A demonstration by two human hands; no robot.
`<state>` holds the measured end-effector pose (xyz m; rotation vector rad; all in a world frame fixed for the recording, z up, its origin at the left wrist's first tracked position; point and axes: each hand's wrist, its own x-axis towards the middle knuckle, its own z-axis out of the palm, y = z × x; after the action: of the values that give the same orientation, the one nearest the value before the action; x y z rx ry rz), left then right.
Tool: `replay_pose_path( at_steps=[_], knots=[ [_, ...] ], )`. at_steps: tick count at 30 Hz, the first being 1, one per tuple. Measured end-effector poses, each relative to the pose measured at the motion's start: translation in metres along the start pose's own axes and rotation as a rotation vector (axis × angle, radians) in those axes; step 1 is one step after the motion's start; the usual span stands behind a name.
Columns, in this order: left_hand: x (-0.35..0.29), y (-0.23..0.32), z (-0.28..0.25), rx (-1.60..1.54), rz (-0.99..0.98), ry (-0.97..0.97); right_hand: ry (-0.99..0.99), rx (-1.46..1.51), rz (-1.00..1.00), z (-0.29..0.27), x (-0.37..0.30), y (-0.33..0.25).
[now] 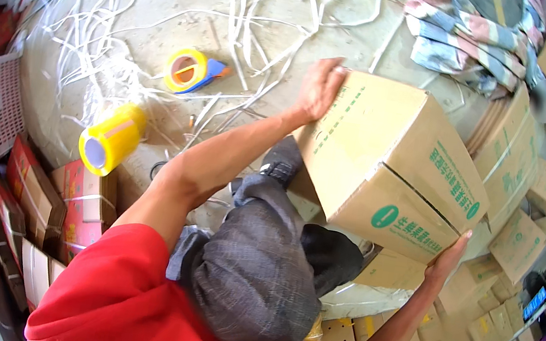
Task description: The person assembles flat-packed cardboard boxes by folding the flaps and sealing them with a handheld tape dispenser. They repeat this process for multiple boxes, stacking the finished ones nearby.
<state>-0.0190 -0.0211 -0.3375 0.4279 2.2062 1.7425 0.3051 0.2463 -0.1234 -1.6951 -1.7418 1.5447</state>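
A brown cardboard box (363,142) with green print is tilted in front of my legs, its flaps closed along a dark seam. My left hand (320,91) presses on its far left edge, the fingertips curled over the corner. Near the opposite lower right corner, my right hand (446,259) grips the box, thumb on the printed face and the other fingers partly hidden beneath. On the floor left of the box sits a tape dispenser (192,72) with yellow tape and a blue-orange body. A thick roll of yellow tape (112,138) lies closer to me.
Loose white strapping (254,21) tangles across the floor. Flattened red cartons (82,201) and a white perforated crate (4,103) stand at the left. Checked cloth (461,40) lies at the far right. Stacked cardboard boxes (518,245) crowd the right side.
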Motion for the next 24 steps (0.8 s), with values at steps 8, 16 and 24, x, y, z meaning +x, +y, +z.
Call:
replay_pose_path(
  at_steps=[8, 16, 24],
  knots=[
    [-0.048, -0.035, -0.017, -0.166, -0.715, -0.192, 0.246, -0.664, -0.574, -0.085, 0.049, 0.076],
    [-0.065, 0.191, -0.087, -0.702, -0.397, -0.483, 0.242, -0.142, -0.322, -0.043, -0.02, 0.113],
    [-0.094, 0.375, -0.131, -0.297, 0.534, -0.473, 0.355, -0.291, -0.164, 0.007, -0.211, 0.257]
  ],
)
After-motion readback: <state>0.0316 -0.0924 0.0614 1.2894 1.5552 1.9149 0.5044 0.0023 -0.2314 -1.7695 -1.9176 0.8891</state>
